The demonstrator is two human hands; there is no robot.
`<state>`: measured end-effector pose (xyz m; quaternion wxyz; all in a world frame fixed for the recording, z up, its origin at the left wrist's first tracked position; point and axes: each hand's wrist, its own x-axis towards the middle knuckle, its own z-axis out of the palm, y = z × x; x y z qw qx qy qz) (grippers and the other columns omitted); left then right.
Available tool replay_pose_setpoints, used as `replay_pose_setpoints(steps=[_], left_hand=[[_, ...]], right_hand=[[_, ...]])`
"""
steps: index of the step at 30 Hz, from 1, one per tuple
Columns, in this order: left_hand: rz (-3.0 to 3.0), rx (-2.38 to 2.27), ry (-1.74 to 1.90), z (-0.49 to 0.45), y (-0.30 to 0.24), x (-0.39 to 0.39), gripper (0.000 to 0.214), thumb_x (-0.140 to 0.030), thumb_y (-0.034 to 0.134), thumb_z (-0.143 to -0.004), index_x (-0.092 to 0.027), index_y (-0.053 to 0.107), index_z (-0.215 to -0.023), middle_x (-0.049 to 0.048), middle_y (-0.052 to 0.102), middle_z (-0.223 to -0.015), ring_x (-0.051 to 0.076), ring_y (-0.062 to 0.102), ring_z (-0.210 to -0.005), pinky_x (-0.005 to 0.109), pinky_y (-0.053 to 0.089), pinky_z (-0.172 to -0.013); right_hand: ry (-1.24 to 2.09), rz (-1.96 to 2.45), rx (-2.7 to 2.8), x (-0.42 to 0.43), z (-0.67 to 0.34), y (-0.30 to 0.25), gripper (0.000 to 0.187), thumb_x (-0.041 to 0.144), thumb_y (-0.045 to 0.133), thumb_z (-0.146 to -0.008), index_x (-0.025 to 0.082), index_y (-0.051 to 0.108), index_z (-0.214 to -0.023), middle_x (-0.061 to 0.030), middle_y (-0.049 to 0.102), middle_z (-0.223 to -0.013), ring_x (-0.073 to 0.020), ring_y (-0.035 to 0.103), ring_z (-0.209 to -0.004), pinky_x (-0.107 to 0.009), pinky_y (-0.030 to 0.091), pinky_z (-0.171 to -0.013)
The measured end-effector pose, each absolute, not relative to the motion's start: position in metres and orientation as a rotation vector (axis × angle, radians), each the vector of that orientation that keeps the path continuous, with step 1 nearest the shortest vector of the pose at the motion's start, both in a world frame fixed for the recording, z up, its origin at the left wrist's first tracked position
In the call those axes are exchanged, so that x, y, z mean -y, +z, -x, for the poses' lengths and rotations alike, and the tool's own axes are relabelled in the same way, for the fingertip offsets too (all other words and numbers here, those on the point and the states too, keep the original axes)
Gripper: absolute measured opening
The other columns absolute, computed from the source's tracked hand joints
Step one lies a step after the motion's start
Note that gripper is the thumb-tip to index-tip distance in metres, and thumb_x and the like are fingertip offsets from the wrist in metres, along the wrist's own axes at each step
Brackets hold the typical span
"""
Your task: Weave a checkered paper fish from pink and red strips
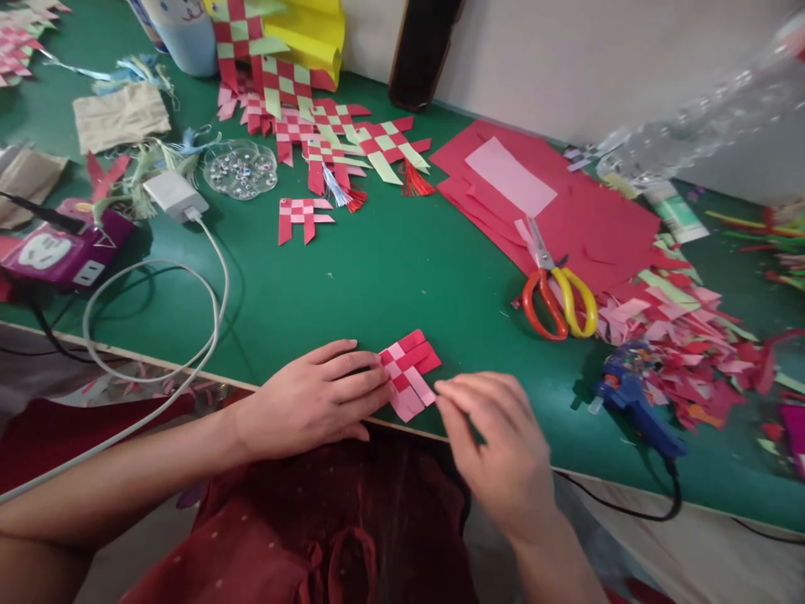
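A small woven piece of red and pink paper strips [410,373] lies on the green table [390,268] near its front edge. My left hand [314,398] lies flat with its fingers stretched out, the fingertips pressing on the left side of the woven piece. My right hand [496,440] is just right of the piece, its fingers curled toward a pink strip end; the hand is blurred, and whether it pinches the strip does not show.
Orange and yellow scissors [557,298] lie on red paper sheets [566,210]. A blue glue gun [632,403] sits beside a heap of paper scraps [685,335]. Finished woven pieces [327,138], a dish of googly eyes [241,168] and a white charger with cable [176,197] lie further back.
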<state>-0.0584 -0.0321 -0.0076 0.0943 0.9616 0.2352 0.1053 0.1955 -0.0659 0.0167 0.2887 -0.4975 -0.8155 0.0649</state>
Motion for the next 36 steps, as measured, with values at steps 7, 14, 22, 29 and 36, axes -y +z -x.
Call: replay_pose_setpoints(steps=[7, 14, 22, 29, 36], left_hand=[[-2.839, -0.68, 0.352, 0.06, -0.008, 0.032, 0.052, -0.045, 0.054, -0.095, -0.018, 0.047, -0.139, 0.0079, 0.057, -0.137, 0.023, 0.048, -0.132, 0.043, 0.027, -0.119], [-2.834, -0.712, 0.368, 0.055, -0.007, 0.033, 0.053, -0.049, 0.057, -0.092, -0.024, 0.049, -0.138, 0.0049, 0.061, -0.129, 0.025, 0.051, -0.126, 0.046, 0.032, -0.115], [-2.935, -0.729, 0.321, 0.045, -0.005, 0.03, 0.05, -0.055, 0.049, -0.095, -0.026, 0.051, -0.134, 0.0045, 0.062, -0.123, 0.025, 0.052, -0.116, 0.046, 0.034, -0.107], [-2.936, -0.745, 0.288, 0.042, -0.002, 0.028, 0.047, -0.054, 0.054, -0.093, -0.027, 0.054, -0.131, 0.0064, 0.057, -0.131, 0.025, 0.052, -0.114, 0.045, 0.036, -0.104], [-2.925, -0.749, 0.179, 0.04, 0.004, 0.026, 0.048, -0.054, 0.052, -0.093, -0.028, 0.052, -0.133, 0.0073, 0.047, -0.147, 0.028, 0.05, -0.114, 0.046, 0.037, -0.098]], right_hand=[[0.15, 1.311, 2.281, 0.093, -0.18, -0.001, 0.021, 0.017, 0.062, -0.089, 0.023, 0.071, -0.107, -0.0064, 0.07, -0.096, -0.0212, 0.056, -0.093, -0.037, 0.052, -0.082], [0.141, 1.242, 2.28, 0.094, -0.189, -0.009, 0.025, 0.013, 0.063, -0.087, 0.023, 0.071, -0.108, -0.0061, 0.068, -0.097, -0.02, 0.057, -0.096, -0.035, 0.052, -0.083], [0.287, 1.26, 2.138, 0.094, -0.193, -0.005, 0.022, 0.016, 0.061, -0.089, 0.018, 0.068, -0.11, -0.0092, 0.064, -0.105, -0.0223, 0.054, -0.1, -0.04, 0.051, -0.088], [0.169, 1.447, 2.136, 0.088, -0.189, -0.003, 0.026, 0.018, 0.06, -0.09, 0.018, 0.067, -0.115, -0.008, 0.07, -0.107, -0.0235, 0.054, -0.099, -0.042, 0.047, -0.088], [0.166, 1.438, 2.15, 0.084, -0.189, 0.001, 0.016, 0.02, 0.059, -0.092, 0.021, 0.07, -0.104, -0.0043, 0.073, -0.099, -0.022, 0.055, -0.093, -0.038, 0.044, -0.081]])
